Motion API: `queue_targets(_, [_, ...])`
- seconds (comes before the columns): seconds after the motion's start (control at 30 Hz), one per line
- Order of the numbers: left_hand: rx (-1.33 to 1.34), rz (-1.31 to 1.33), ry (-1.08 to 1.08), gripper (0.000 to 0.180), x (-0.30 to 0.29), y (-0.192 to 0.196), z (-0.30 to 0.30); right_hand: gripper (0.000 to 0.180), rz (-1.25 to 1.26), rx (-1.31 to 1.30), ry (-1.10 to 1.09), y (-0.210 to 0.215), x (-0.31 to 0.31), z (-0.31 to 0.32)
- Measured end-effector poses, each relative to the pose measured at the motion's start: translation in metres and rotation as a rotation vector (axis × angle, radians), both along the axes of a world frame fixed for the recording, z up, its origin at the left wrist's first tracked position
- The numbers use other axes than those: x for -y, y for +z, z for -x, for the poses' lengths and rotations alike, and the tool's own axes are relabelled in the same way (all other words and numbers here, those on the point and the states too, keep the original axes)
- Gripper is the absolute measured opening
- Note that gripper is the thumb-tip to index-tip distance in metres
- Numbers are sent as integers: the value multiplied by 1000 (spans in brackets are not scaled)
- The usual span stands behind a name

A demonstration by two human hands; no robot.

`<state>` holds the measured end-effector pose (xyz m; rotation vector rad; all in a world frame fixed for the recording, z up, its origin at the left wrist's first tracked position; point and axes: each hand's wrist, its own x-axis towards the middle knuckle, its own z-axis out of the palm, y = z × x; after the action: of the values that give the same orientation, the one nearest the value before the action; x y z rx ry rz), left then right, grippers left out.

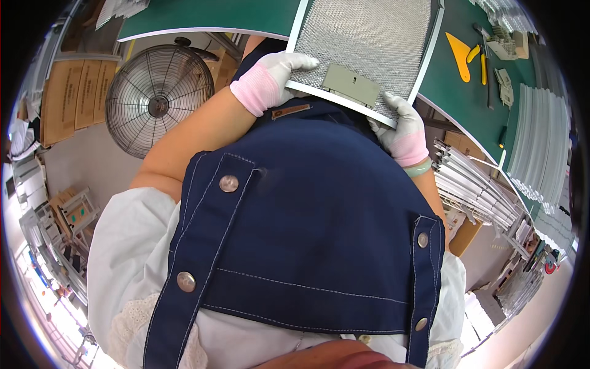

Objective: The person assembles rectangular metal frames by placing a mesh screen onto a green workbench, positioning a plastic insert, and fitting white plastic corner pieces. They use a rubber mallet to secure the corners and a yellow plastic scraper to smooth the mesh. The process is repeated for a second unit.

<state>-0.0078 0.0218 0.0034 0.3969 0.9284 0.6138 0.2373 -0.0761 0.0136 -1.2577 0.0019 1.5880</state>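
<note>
A metal mesh filter panel (369,31) with a pale frame lies partly on the green table, its near edge reaching out over my lap. My left hand (279,74), in a white glove with a pink cuff, grips the frame's near left corner, thumb over the mesh. At the near right corner, my right hand (399,126), gloved alike, holds the frame with its thumb on top and fingers beneath. A grey-green rectangular plate (351,85) with a small slot sits at the panel's near edge, between my hands.
On the green table (458,114) at right lie a yellow triangular scraper (458,56), a yellow-handled tool (483,67) and stacked pale strips (541,135). White metal profiles (473,184) are stacked below. A fan (158,104) and cardboard boxes (77,92) stand at left.
</note>
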Motion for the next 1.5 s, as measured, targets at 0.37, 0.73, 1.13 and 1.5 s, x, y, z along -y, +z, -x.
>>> queue_targets(0.37, [82,-21,18,28,2,-1,-3,24,84,123,313,1,-4,-10])
queue_targets(0.73, [-321,-1154,-520,41,-6,-19,27,24,44,130,396,-11,1,-25])
queue_targets(1.13, [5,-326,-310,35,-3,-5,25,23,-87,-195,206,3,10,-8])
queue_targets(1.5, [-300,-794,-439,24,-8,-31,25,24,-46,-110,271,-10,5,-12])
